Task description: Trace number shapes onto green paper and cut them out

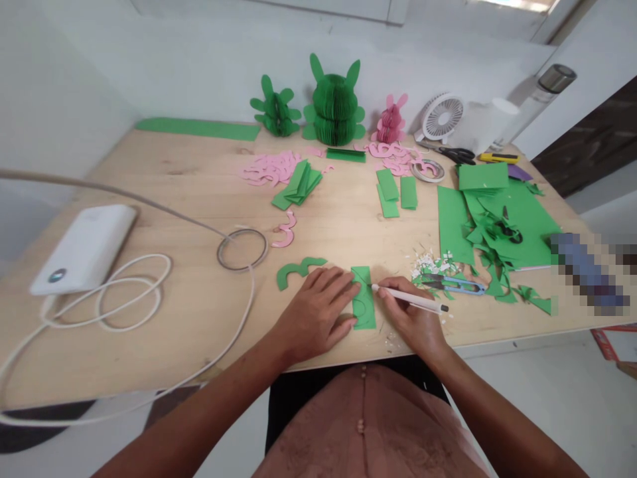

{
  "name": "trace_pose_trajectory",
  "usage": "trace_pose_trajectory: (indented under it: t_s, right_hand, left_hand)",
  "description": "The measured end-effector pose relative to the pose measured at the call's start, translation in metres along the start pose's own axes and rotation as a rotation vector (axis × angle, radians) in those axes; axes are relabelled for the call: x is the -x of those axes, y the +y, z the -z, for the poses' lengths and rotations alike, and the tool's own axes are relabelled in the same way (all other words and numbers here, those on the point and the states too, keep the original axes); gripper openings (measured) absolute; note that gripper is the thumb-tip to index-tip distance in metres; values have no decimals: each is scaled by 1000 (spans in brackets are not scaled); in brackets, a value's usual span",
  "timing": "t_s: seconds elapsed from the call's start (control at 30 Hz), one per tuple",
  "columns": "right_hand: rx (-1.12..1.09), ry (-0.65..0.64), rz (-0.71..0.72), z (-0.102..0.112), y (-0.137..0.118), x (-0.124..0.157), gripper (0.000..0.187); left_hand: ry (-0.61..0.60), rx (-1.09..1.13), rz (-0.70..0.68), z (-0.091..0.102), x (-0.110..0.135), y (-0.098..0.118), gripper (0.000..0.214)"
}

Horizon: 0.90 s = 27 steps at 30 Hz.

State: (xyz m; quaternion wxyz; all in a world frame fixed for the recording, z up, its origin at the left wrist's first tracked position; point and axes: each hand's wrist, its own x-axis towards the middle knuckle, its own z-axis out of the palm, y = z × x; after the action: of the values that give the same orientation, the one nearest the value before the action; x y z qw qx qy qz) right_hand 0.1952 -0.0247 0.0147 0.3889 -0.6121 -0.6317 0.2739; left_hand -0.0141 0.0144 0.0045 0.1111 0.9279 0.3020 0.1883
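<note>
A small green paper strip [363, 300] lies near the front edge of the wooden table [189, 199]. My left hand [316, 312] presses flat on the strip's left side, fingers spread. My right hand [413, 322] grips a white pencil [411, 299], whose tip touches the strip's upper right edge. A green cut-out curved shape [297, 270] lies just left of my left hand.
Small blue snips [455, 285] and green scraps lie to the right, beside a green paper pile [502, 222]. Further back are green strips [297, 184], pink cut-outs [270, 168], paper bunnies [334, 106], a fan [440, 117] and scissors [455, 154]. A white power bank [84, 247], cable and tape ring [242, 249] sit left.
</note>
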Motion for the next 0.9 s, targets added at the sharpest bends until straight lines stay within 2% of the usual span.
trace_pose_trajectory:
  t_s: [0.23, 0.9]
  right_hand:
    - [-86, 73, -73, -1, -2, -3, 13]
    - [-4, 54, -17, -5, 1, 0, 11]
  left_hand:
    - [1, -3, -5, 0, 0, 0, 42]
    - [-14, -3, -4, 1, -1, 0, 40]
